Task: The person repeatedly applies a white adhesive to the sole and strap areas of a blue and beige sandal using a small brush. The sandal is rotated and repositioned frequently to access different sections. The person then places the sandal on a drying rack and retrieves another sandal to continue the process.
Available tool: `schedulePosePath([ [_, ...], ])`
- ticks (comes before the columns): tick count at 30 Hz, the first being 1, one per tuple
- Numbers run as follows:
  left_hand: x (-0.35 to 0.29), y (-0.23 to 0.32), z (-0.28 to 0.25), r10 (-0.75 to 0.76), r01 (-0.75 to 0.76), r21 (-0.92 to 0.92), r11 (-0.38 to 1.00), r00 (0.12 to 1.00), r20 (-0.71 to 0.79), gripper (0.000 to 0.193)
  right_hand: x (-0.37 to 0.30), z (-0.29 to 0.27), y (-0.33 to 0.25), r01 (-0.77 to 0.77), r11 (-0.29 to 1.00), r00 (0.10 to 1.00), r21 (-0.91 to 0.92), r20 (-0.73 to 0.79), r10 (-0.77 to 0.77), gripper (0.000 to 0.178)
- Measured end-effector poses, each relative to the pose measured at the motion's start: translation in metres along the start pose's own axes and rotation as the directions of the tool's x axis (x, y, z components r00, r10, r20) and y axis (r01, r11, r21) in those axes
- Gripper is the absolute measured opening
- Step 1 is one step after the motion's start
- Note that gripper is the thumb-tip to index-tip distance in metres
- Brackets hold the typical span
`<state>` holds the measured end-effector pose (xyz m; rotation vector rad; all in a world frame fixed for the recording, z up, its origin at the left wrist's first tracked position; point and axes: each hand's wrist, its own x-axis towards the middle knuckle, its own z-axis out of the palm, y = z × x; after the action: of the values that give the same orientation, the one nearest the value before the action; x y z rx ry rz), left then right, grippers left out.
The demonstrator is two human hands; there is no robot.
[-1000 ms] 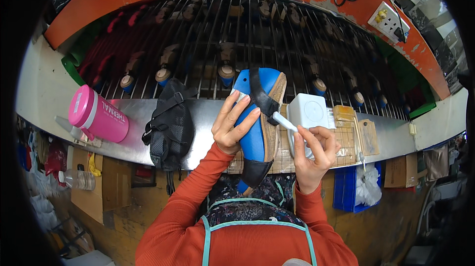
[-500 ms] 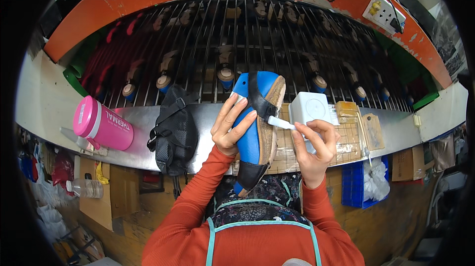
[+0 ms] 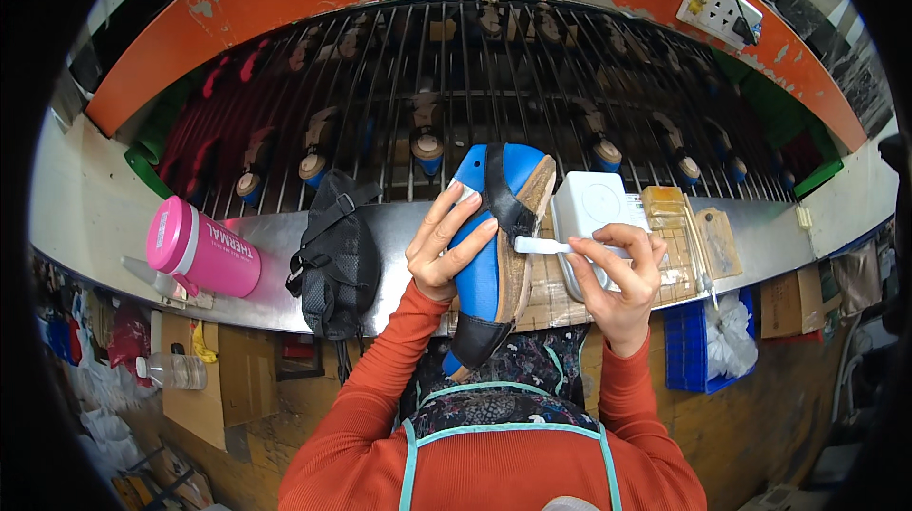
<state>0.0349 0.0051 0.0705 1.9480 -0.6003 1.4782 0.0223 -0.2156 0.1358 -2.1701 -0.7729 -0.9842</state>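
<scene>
A blue leather-like shoe with black bands and a tan, cork-like sole edge is held aslant above the near edge of the bench, its wider end away from the person and its narrower end over the apron. It appears stiff along the sole and of moderate weight; the smooth upper may slip a little, so the broad blue side seems the surest hold, leaving the sole edge free. The left hand lies along that side, its fingers slightly spread and pressed on the upper; the shoe is to their right. The thumb's grip is hidden. The right hand pinches a slim white plastic-looking applicator, probably light and rigid, between thumb and forefinger. Its tip is at the sole edge beside the black band; contact cannot be told. Beyond stand a white box-shaped container and an amber block; leftward, a black mesh bag and a pink cylindrical bottle rest on the metal bench.
</scene>
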Motion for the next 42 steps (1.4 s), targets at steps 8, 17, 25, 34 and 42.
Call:
schedulePosePath([
  [8,-0.002,0.004,0.004,-0.038,0.038,-0.059,0.998,0.999,-0.003,0.031,0.008,-0.022,0.019,-0.047,0.990,0.956,0.134,0.293,0.006,0.018],
  [17,0.004,0.004,0.008,-0.206,0.211,-0.386,0.898,0.977,0.053,0.045,-0.019,0.017,0.064,-0.358,0.295,0.907,0.886,0.254,0.336,0.032],
  [25,-0.012,0.031,0.008,-0.695,0.761,-0.648,-0.044,0.442,0.567,0.075,-0.030,0.046,0.054,-0.534,-0.047,0.787,0.844,0.517,0.336,0.059],
  [34,-0.022,-0.015,0.015,-0.371,0.847,-0.486,-0.214,0.390,0.843,0.092,0.019,0.049,0.074,-0.648,-0.290,0.564,0.704,0.700,0.438,0.033],
  [42,-0.108,-0.007,0.026,-0.069,0.699,-0.151,-0.699,0.145,0.987,0.090,0.119,0.119,0.160,-0.822,0.131,0.506,0.555,0.603,0.617,0.041],
])
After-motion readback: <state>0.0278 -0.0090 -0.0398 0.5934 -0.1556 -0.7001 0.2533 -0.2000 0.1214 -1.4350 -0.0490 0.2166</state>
